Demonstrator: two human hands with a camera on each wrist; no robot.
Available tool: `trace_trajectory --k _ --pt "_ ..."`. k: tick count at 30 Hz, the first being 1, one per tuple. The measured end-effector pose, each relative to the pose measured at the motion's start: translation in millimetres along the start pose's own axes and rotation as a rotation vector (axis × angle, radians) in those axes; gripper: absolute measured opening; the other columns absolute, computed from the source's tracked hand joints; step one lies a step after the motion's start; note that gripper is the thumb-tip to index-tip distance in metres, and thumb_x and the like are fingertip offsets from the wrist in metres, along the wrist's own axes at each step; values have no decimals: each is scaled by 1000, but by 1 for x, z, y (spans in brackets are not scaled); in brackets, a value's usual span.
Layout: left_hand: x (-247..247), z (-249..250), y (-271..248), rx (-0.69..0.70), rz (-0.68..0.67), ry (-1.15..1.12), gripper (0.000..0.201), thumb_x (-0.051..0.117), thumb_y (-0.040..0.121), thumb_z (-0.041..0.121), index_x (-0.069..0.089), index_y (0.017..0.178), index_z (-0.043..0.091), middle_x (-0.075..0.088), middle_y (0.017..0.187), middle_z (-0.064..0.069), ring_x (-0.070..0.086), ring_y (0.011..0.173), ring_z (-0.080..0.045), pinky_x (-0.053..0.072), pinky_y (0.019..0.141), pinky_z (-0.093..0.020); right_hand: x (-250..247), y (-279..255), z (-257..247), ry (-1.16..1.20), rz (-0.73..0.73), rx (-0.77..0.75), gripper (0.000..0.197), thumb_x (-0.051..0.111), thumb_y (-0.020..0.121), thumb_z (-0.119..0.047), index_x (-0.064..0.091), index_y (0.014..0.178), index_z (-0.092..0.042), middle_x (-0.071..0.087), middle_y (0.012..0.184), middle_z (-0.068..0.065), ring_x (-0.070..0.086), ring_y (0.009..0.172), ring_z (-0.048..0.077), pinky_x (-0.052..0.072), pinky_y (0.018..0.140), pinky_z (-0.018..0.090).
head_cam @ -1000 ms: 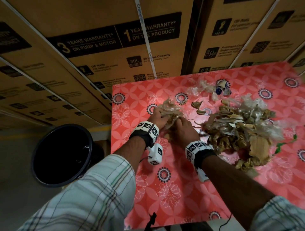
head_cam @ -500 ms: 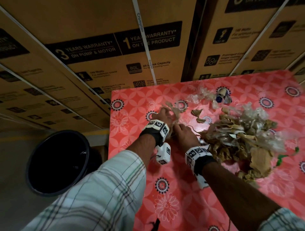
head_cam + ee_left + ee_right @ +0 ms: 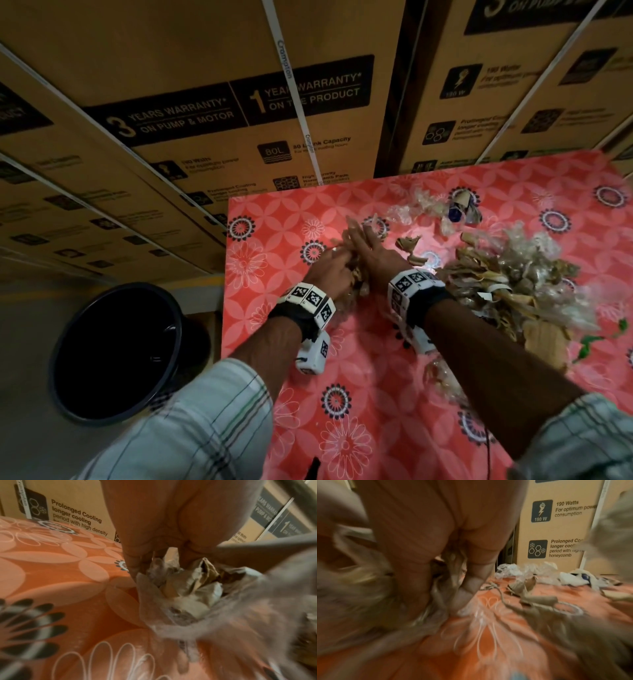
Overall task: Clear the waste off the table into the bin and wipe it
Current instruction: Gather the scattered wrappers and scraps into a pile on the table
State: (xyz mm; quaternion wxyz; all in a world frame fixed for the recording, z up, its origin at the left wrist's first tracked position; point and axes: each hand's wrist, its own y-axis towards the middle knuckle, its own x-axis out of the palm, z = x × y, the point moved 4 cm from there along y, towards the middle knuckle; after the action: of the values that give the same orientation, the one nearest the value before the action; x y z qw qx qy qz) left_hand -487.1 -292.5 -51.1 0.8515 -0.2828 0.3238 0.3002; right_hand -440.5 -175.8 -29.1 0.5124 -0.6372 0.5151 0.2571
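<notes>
Over the red floral table [image 3: 359, 428], left of its middle, my two hands meet around a bundle of brown paper and clear plastic waste [image 3: 356, 274]. My left hand [image 3: 329, 270] grips it from the left with curled fingers. The left wrist view shows those fingers [image 3: 137, 561] at the top of the crumpled wad [image 3: 188, 588]. My right hand [image 3: 375, 253] holds the bundle from the right, and strands run between thumb and fingers [image 3: 419, 574]. A big waste pile [image 3: 507, 284] lies just right of my right wrist. The black bin [image 3: 113, 353] stands on the floor left of the table.
Stacked cardboard boxes [image 3: 239, 120] wall off the table's far edge. Plastic scraps with a blue bit [image 3: 459, 209] lie at the back, and brown paper bits [image 3: 411, 246] sit near my right hand. More waste [image 3: 442, 377] shows under my right forearm, a green piece [image 3: 589, 342] further right.
Both hands have drawn tighter together around the bundle, and the right hand has slid up alongside the left. The big pile has not moved.
</notes>
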Motion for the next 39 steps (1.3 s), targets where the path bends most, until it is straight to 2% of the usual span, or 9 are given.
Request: trace_trajectory --k 4,8,10,16,23,30,33,37,39 --pt "-4 4 -4 -56 -97 -50 61 31 83 34 53 134 11 48 142 -11 43 131 -28 32 110 -33 -1 12 0 -76 -46 -69 99 78 71 -24 18 149 -21 25 149 17 58 107 40 47 84 40" --pt "0 -9 -23 -36 -117 -134 85 59 77 47 19 148 21 52 137 -11 56 119 -27 46 101 -37 6 13 0 -94 -15 -72 92 70 78 -29 14 150 -27 45 126 14 61 96 38 47 76 40" --pt "4 -14 -31 -45 -134 -192 93 68 77 40 9 147 25 58 129 -11 63 110 -27 52 95 -37 9 8 2 -57 4 -61 90 68 80 -30 12 150 -29 47 123 13 60 96 37 46 76 38" --pt "9 -9 -50 -29 113 -219 72 56 83 -2 35 150 15 43 148 -12 42 136 -25 33 112 -28 19 -11 1 29 32 35 73 58 88 -25 19 150 -26 49 119 17 57 105 38 44 87 40" --pt "1 2 -73 -66 179 -609 58 57 82 -4 59 131 27 61 131 1 58 119 -16 46 104 -36 19 -56 -17 283 271 89 68 67 80 -23 39 143 -22 57 107 17 58 97 36 43 81 34" --pt "-24 32 -87 96 205 -645 54 60 79 -13 61 120 23 64 114 6 60 105 -7 50 95 -21 -18 -109 -24 232 466 95 53 66 78 -15 55 130 -15 63 102 18 61 93 38 47 78 38" --pt "-31 56 -89 166 185 -629 54 63 79 -11 62 120 24 62 116 7 60 109 -10 49 90 -16 -37 -132 -19 269 508 87 57 66 77 -9 52 133 -12 61 107 22 62 91 40 52 76 49" --pt "-31 92 -85 235 149 -626 56 61 83 -10 60 126 26 57 132 2 57 115 -11 50 80 -10 -61 -156 1 226 573 101 63 70 73 -6 51 134 -11 61 107 23 61 96 39 49 82 41" --pt "-26 113 -81 246 135 -633 54 60 85 -7 58 129 25 55 133 2 58 113 -14 54 78 -18 -72 -167 17 212 576 126 66 68 74 -4 48 136 -9 59 113 23 57 103 39 44 86 38"
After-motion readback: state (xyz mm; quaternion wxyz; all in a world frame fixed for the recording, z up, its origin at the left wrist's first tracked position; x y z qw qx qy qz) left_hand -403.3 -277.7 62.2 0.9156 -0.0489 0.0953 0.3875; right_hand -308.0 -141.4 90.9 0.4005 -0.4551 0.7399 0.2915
